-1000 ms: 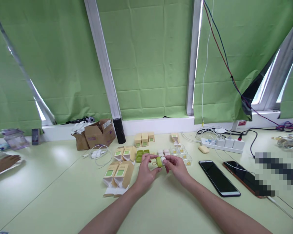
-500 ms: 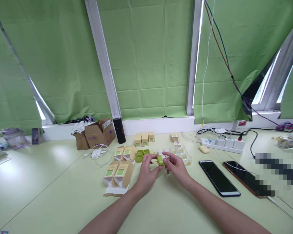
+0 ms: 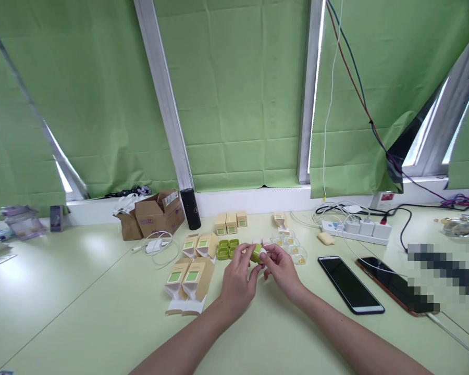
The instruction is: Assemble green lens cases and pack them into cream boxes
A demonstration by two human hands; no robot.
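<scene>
Both of my hands meet over the middle of the pale green table. My left hand (image 3: 238,278) and my right hand (image 3: 282,268) pinch a small green and white case (image 3: 257,253) between their fingertips, held just above the tabletop. Several green cases (image 3: 227,249) lie right behind my left hand. Small clear plastic packets (image 3: 293,246) lie behind my right hand. Open tan boxes with green labels (image 3: 190,276) lie to the left of my left forearm.
Two dark phones (image 3: 350,284) lie flat to the right. A white power strip (image 3: 355,230) with cables sits behind them. A brown carton (image 3: 156,214) and a black cylinder (image 3: 190,209) stand at the back left. Three shut tan boxes (image 3: 230,223) stand near the windowsill.
My hands have closed in together and turned the green case between the fingers. The other person's hand at the far left edge has gone from view.
</scene>
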